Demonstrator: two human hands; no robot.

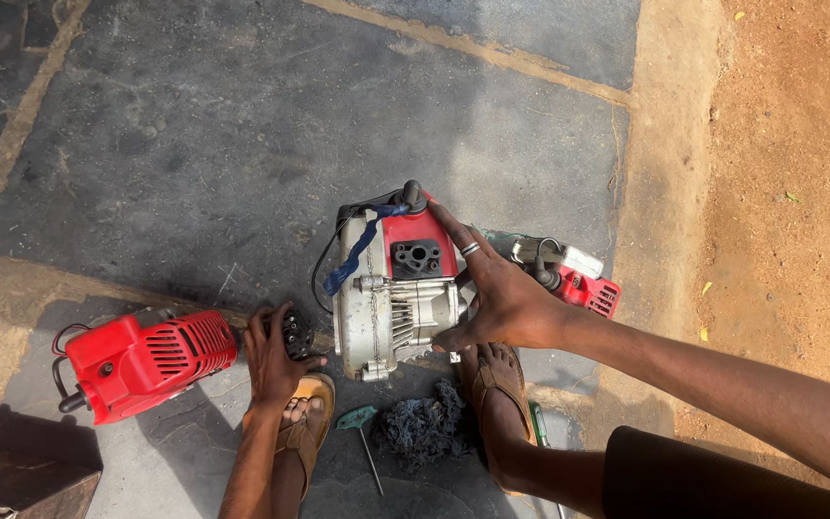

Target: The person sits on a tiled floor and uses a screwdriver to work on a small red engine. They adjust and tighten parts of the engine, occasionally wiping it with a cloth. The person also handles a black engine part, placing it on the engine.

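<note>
Sandalled feet (pixel 305 423) frame the half-stripped engine (pixel 398 293): red cover (pixel 146 360) off, right hand (pixel 501 298) steadying it, left hand (pixel 271 356) gripping a black part (pixel 297 333)

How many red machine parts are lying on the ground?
3. One red plastic engine cover lies at the left, one red top sits on the grey metal engine in the middle, and one red piece pokes out behind the right hand. More may be hidden.
</note>
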